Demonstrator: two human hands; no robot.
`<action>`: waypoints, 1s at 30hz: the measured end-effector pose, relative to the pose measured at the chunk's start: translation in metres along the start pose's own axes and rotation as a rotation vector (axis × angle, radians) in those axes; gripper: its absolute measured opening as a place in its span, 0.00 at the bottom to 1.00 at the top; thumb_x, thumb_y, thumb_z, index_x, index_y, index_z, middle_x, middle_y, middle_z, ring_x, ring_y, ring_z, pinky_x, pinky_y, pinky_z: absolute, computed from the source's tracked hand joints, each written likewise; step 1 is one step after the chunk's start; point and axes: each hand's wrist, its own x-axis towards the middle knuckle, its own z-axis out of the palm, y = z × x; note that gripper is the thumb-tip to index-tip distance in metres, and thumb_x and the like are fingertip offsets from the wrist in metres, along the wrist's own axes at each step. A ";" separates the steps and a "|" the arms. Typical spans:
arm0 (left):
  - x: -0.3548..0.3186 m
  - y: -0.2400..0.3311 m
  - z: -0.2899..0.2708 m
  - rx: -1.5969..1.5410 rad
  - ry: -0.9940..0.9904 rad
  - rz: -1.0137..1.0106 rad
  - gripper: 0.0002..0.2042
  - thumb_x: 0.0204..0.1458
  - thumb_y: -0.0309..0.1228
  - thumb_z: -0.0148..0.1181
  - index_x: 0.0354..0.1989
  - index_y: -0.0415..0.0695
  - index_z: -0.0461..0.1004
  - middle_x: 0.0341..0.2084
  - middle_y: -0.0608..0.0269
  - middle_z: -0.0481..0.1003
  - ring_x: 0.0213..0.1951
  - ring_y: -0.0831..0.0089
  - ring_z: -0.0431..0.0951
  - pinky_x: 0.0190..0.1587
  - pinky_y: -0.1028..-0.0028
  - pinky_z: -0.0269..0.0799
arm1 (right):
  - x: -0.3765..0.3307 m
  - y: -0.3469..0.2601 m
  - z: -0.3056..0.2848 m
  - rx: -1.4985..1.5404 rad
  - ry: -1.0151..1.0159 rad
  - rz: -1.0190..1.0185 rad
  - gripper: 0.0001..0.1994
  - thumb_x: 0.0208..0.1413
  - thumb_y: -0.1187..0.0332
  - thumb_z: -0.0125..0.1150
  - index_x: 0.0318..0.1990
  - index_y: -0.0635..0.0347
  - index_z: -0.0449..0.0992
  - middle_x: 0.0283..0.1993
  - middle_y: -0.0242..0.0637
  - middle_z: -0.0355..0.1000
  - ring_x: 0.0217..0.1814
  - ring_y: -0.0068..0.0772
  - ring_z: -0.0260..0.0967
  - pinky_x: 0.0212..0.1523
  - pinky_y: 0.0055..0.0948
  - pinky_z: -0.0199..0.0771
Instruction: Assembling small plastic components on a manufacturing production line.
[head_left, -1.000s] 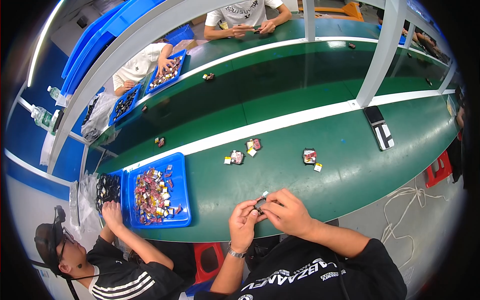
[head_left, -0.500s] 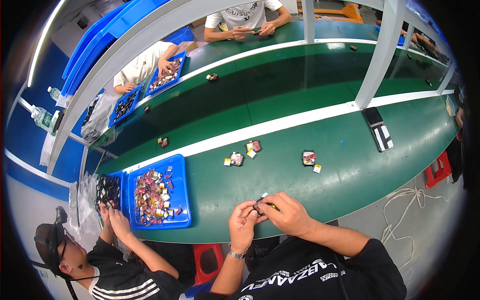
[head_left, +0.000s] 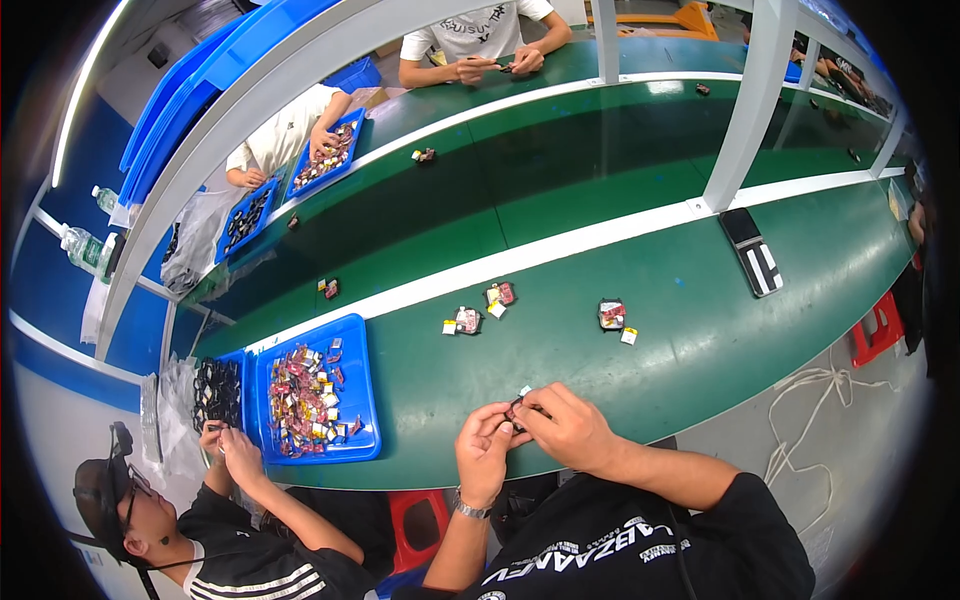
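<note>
Near the front edge of the green table, my left hand point(head_left: 484, 448) pinches a small black-framed part with a reddish inside point(head_left: 514, 413). My right hand point(head_left: 570, 428) closes its fingertips on the same part from the right, hiding much of it. Beyond my hands lie similar small assemblies, black-framed with pink-red middles and white-and-yellow tabs: one point(head_left: 467, 320) and another point(head_left: 501, 294) close together, and a third point(head_left: 612, 316) farther right.
A blue tray point(head_left: 372, 400) of red parts with white and yellow tabs stands left, beside a tray of black frames point(head_left: 216, 388). A co-worker point(head_left: 250, 545) handles a piece there. A black-and-white pouch point(head_left: 752, 253) lies right. Across the white-edged belt point(head_left: 480, 200) other people work.
My right fingertips have shifted slightly over the part, and its yellow bit no longer shows. Both hands stay in nearly the same place. The whole view has tilted a little.
</note>
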 end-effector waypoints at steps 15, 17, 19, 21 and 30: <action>0.008 0.002 -0.001 -0.059 -0.028 -0.048 0.17 0.63 0.23 0.50 0.59 0.35 0.63 0.52 0.48 0.74 0.46 0.66 0.79 0.45 0.69 0.80 | 0.003 0.002 -0.009 0.028 -0.048 0.073 0.16 0.48 0.70 0.67 0.46 0.65 0.77 0.53 0.45 0.72 0.46 0.45 0.71 0.47 0.36 0.76; 0.007 0.005 0.012 -0.089 -0.028 0.004 0.18 0.63 0.24 0.51 0.60 0.35 0.62 0.55 0.45 0.71 0.48 0.62 0.79 0.46 0.67 0.80 | 0.014 0.016 -0.014 0.024 -0.065 0.015 0.16 0.46 0.69 0.67 0.43 0.63 0.77 0.52 0.45 0.72 0.46 0.44 0.71 0.46 0.37 0.76; 0.008 0.006 0.016 -0.119 -0.020 0.063 0.19 0.63 0.25 0.51 0.61 0.35 0.61 0.58 0.43 0.69 0.50 0.59 0.78 0.47 0.65 0.81 | 0.051 0.052 -0.029 -0.103 0.048 -0.032 0.12 0.44 0.71 0.66 0.38 0.61 0.78 0.51 0.44 0.73 0.45 0.44 0.71 0.45 0.39 0.76; 0.008 0.002 0.013 0.049 -0.072 0.119 0.18 0.62 0.24 0.51 0.59 0.34 0.63 0.61 0.40 0.65 0.54 0.54 0.76 0.48 0.62 0.81 | 0.098 0.111 -0.051 -0.160 0.002 0.164 0.07 0.43 0.75 0.60 0.32 0.61 0.77 0.36 0.42 0.75 0.39 0.49 0.72 0.42 0.41 0.74; 0.008 -0.014 0.006 0.152 -0.141 0.183 0.10 0.61 0.20 0.51 0.50 0.32 0.70 0.56 0.42 0.69 0.52 0.54 0.77 0.47 0.62 0.81 | 0.147 0.313 -0.084 -0.501 0.068 0.455 0.08 0.50 0.71 0.60 0.37 0.63 0.74 0.38 0.49 0.73 0.44 0.54 0.70 0.49 0.47 0.72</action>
